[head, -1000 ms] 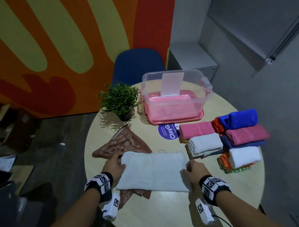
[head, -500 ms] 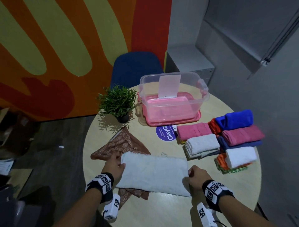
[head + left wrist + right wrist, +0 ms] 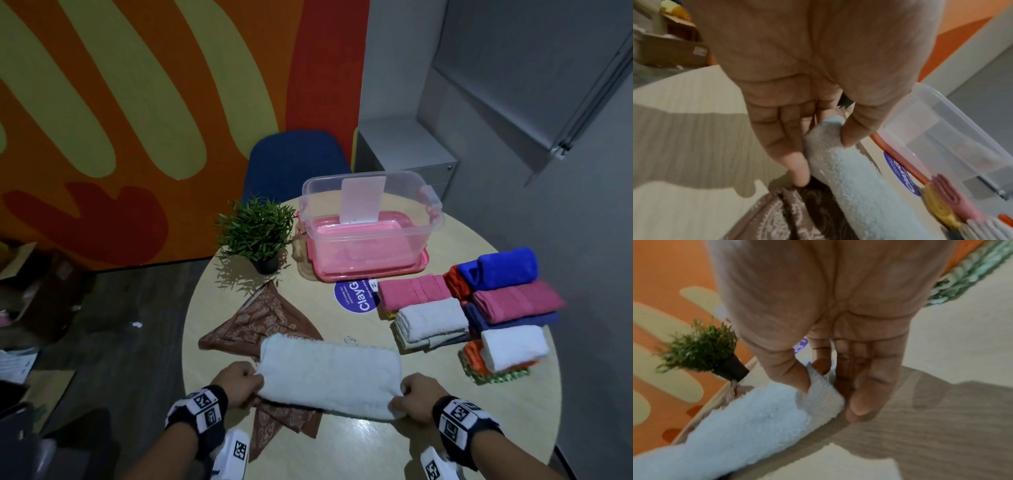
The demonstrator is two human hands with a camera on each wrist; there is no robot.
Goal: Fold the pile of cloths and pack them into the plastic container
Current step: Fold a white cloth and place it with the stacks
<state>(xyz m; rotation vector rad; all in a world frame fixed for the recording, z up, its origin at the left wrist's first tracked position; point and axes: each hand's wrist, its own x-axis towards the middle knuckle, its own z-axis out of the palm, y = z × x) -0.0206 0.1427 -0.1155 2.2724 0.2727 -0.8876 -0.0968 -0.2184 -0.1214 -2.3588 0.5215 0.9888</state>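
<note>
A white towel (image 3: pixel 329 373) lies folded lengthwise near the table's front edge, on top of a brown patterned cloth (image 3: pixel 260 318). My left hand (image 3: pixel 239 383) pinches the towel's left end (image 3: pixel 824 138) between thumb and fingers. At the other end (image 3: pixel 818 394), my right hand (image 3: pixel 416 395) pinches it the same way. The clear plastic container (image 3: pixel 370 212) stands open on its pink lid (image 3: pixel 421 265) at the back of the table. Folded cloths (image 3: pixel 479 308) in pink, white, blue and orange are stacked at the right.
A small potted plant (image 3: pixel 257 236) stands left of the container. A purple round sticker (image 3: pixel 356 296) marks the round wooden table (image 3: pixel 479 445). A blue chair (image 3: pixel 294 161) sits behind the table, and cardboard boxes (image 3: pixel 674 48) lie on the floor at the left.
Both hands have taken the towel's near corners and drawn its near edge up and over, so the towel now looks narrower. The camera view has tilted slightly.
</note>
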